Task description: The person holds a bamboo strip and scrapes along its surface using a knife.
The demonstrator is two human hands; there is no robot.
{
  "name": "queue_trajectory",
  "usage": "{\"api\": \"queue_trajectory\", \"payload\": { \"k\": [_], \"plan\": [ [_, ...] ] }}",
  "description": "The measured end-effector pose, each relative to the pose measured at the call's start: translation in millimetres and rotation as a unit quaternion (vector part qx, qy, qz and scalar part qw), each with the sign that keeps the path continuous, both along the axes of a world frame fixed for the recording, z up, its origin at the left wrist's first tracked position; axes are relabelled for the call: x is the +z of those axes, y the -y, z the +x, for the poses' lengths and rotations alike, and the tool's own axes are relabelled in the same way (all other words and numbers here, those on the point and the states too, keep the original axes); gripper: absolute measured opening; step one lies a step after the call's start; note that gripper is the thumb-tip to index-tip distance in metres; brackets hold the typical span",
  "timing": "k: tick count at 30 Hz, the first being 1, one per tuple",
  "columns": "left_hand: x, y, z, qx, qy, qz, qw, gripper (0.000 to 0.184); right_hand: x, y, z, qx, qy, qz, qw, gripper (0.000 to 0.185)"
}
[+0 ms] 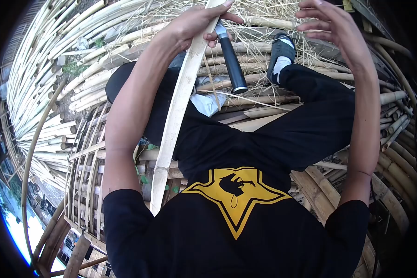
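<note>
My left hand (pixel 197 25) is closed around a long split bamboo strip (pixel 173 123), which slants from the top of the view down to my chest. Right beside those fingers hangs a tool with a black handle (pixel 231 60) and a metal collar; its blade end is hidden behind the hand and the strip. Whether the fingers also grip the tool I cannot tell. My right hand (pixel 324 21) is raised at the upper right, fingers spread and holding nothing, above a foot in a dark shoe (pixel 282 53).
Many bamboo poles (pixel 37 60) lie stacked at the left. A woven bamboo basket (pixel 85 176) stands by my left arm. Straw-like shavings (pixel 273 11) cover the ground ahead. A white plastic scrap (pixel 208 104) lies between my legs. More poles (pixel 398 162) are at the right.
</note>
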State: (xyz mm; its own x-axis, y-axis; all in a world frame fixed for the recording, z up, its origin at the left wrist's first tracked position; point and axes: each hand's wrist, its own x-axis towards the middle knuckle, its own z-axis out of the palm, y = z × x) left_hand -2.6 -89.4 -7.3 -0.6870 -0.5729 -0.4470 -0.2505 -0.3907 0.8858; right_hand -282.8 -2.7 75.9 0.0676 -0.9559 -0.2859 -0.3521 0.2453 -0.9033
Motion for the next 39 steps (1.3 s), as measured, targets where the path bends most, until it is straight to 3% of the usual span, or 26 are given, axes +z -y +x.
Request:
{"api": "queue_trajectory", "payload": {
  "k": [2,4,7,10,12,14,17,18,20,21,23,26,27,29,30,33,36,39],
  "plan": [
    [2.9,-4.4,-6.9,0.007,0.005,0.019,1.000,0.050,-24.1,-2.6,50.7,0.130,-0.008,0.191,0.973,0.058],
    [-1.2,-4.6,-12.7,0.013,0.004,0.053,0.999,0.051,-45.4,-11.9,86.3,0.136,0.122,0.238,0.954,0.071],
    [-2.0,-7.2,-21.3,0.012,0.009,0.056,0.998,0.053,-54.4,2.4,106.2,0.106,0.249,0.289,0.919,0.035],
    [4.1,-2.2,-18.5,0.019,-0.008,0.074,0.997,0.053,-68.1,22.4,80.9,0.051,0.208,0.346,0.914,0.020],
    [6.0,1.6,-16.0,0.031,-0.011,0.076,0.997,0.050,-83.1,34.7,48.0,0.023,0.139,0.338,0.931,0.022],
    [1.9,6.8,-12.9,0.025,-0.025,0.083,0.996,0.050,-85.0,48.0,21.0,-0.097,0.097,0.325,0.936,0.012],
    [8.2,3.7,-16.6,0.034,-0.044,0.098,0.994,0.049,-74.4,58.4,8.0,-0.225,0.100,0.142,0.959,0.011],
    [5.2,2.8,-18.6,0.021,-0.016,0.078,0.997,0.049,-68.9,60.5,7.3,-0.223,0.097,0.143,0.959,0.011],
    [-0.8,0.4,-22.1,0.011,0.001,0.071,0.997,0.046,-60.1,64.1,12.4,-0.101,-0.066,0.023,0.992,0.019],
    [-3.9,-1.2,-22.5,0.012,0.002,0.072,0.997,0.046,-58.7,62.7,19.0,-0.099,-0.066,0.024,0.993,0.019],
    [-7.5,-1.5,-24.7,0.030,0.014,0.087,0.996,0.042,-53.4,56.2,34.1,0.119,-0.281,-0.132,0.943,0.028],
    [-14.6,-3.0,-29.6,0.049,0.003,0.127,0.991,0.034,-71.5,44.5,52.6,0.195,-0.220,-0.226,0.929,0.030],
    [-16.8,-3.0,-30.5,0.058,-0.001,0.151,0.987,0.033,-72.2,42.6,55.6,0.193,-0.219,-0.228,0.929,0.030],
    [-18.9,-3.3,-33.8,0.057,0.000,0.165,0.985,0.031,-72.3,40.8,59.6,0.186,-0.279,-0.086,0.938,0.027],
    [-19.2,-3.1,-35.6,0.061,0.013,0.159,0.985,0.031,-72.0,42.1,60.2,0.185,-0.280,-0.072,0.939,0.026],
    [-17.0,0.0,-38.1,0.051,0.023,0.153,0.987,0.027,-90.9,48.4,51.2,0.185,-0.252,-0.101,0.944,0.027],
    [-21.6,4.4,-38.8,0.064,-0.063,0.201,0.976,0.015,-93.8,53.1,46.2,0.170,-0.269,-0.098,0.943,0.030],
    [-18.8,4.5,-39.6,0.082,-0.127,0.176,0.973,0.015,-92.5,54.7,45.2,0.156,-0.252,-0.074,0.952,0.037]
  ]
}}
